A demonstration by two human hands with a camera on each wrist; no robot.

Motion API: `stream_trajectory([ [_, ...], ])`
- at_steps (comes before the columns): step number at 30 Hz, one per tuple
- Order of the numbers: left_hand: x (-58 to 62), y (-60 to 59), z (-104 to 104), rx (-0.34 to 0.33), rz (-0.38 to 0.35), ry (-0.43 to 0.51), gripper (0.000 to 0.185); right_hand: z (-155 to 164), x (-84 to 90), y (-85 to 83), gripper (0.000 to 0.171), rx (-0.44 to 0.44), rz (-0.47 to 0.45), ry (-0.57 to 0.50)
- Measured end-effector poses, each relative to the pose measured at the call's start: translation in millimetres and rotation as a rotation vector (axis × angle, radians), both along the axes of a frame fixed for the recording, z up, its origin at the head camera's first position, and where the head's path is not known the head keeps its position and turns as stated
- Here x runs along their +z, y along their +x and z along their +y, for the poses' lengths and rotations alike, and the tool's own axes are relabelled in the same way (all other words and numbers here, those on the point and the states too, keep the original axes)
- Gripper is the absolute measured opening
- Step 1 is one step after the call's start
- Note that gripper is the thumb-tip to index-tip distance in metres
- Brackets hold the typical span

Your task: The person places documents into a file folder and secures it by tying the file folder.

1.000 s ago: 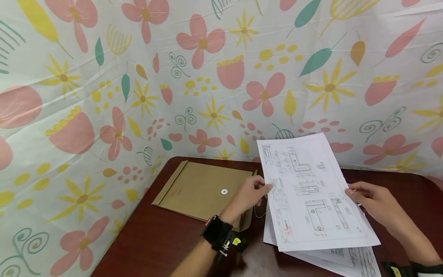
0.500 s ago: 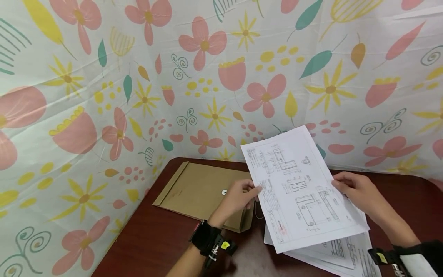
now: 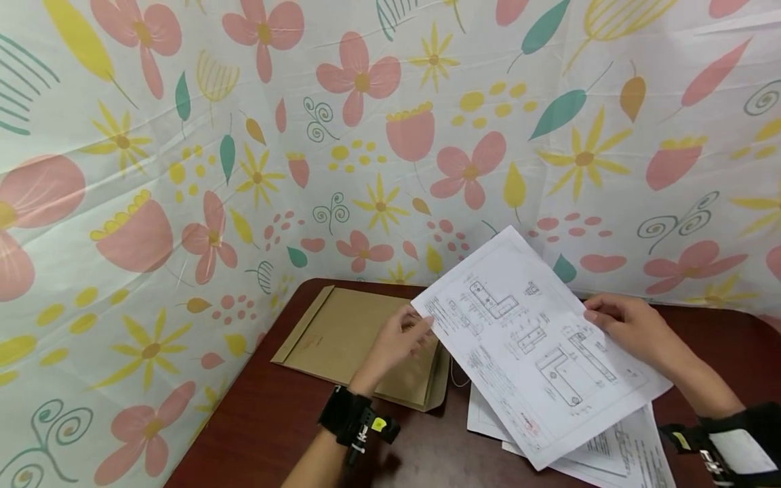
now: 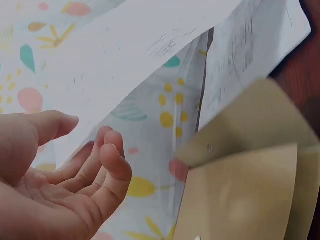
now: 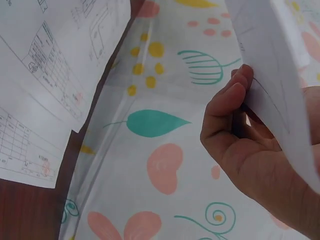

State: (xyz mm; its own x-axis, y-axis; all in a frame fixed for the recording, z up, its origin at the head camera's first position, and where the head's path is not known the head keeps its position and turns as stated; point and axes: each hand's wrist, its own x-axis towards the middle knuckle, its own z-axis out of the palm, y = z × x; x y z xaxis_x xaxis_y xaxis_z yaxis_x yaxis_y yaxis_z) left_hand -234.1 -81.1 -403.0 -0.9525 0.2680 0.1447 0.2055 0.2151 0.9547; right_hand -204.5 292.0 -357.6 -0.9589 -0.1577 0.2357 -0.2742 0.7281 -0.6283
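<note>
On my head feed, the printed sheet (image 3: 531,366) is raised and tilted above the table (image 3: 244,434), its lower part covering some of the loose papers (image 3: 637,440) from view. It carries line drawings of L-shaped parts and a red stamp near its lowest corner. I read the right hand (image 3: 631,331) as clamped on the sheet's right edge, thumb on the printed face. The left hand (image 3: 395,337) is at the sheet's left corner, in front of the brown envelope (image 3: 342,322), which lies on the table. A black strap (image 3: 346,410) is fastened on each wrist. Flower-patterned cloth (image 3: 274,88) rises behind the table. On my left wrist feed, the left thumb and bent fingers stand apart at the sheet's corner; I cannot tell whether they touch the paper. The envelope's flap (image 4: 252,117) spreads from its end, near the loose papers. On my right wrist feed, the sheet appears nearly edge-on and curved; the right fingers are curled against it, and the paper hides part of the hand. The loose papers, bearing printed tables and red stamps, overlap one another at the left.
</note>
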Motion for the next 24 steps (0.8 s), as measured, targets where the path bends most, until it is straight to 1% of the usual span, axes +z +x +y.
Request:
stream_trajectory([
  [3,0.5,-4.0,-10,0.014,0.009,-0.001,0.037,2,-1.7,-0.9,0.022,0.027,0.022,-0.009],
  [5,1.0,-6.2,-17,0.0,0.02,-0.007,0.04,3,-2.9,-1.9,0.02,0.05,0.043,-0.009],
  [7,3.0,-7.7,-23,-0.023,0.031,-0.029,0.038,4,-3.8,-3.0,0.018,0.066,0.059,0.002],
  [11,6.5,-9.9,-30,-0.089,0.047,-0.093,0.039,4,-3.3,-4.3,0.017,0.092,0.073,0.019],
  [13,7.4,-10.3,-32,-0.118,0.05,-0.124,0.039,4,-2.5,-4.2,0.017,0.099,0.063,0.018],
  [16,6.7,-9.8,-33,-0.174,0.034,-0.161,0.035,3,-1.3,-3.5,0.016,0.108,0.058,0.028],
  [18,5.6,-8.0,-33,-0.23,0.016,-0.165,0.029,4,-1.0,-2.8,0.015,0.115,0.057,0.034],
  [21,3.3,-4.1,-32,-0.31,-0.009,-0.149,0.022,4,-1.3,-1.8,0.015,0.117,0.055,0.045],
  [22,2.7,-2.3,-31,-0.331,-0.016,-0.141,0.02,4,-1.6,-1.6,0.015,0.115,0.052,0.048],
  [24,1.4,0.7,-28,-0.346,-0.02,-0.131,0.019,5,-2.8,-1.2,0.015,0.111,0.044,0.053],
])
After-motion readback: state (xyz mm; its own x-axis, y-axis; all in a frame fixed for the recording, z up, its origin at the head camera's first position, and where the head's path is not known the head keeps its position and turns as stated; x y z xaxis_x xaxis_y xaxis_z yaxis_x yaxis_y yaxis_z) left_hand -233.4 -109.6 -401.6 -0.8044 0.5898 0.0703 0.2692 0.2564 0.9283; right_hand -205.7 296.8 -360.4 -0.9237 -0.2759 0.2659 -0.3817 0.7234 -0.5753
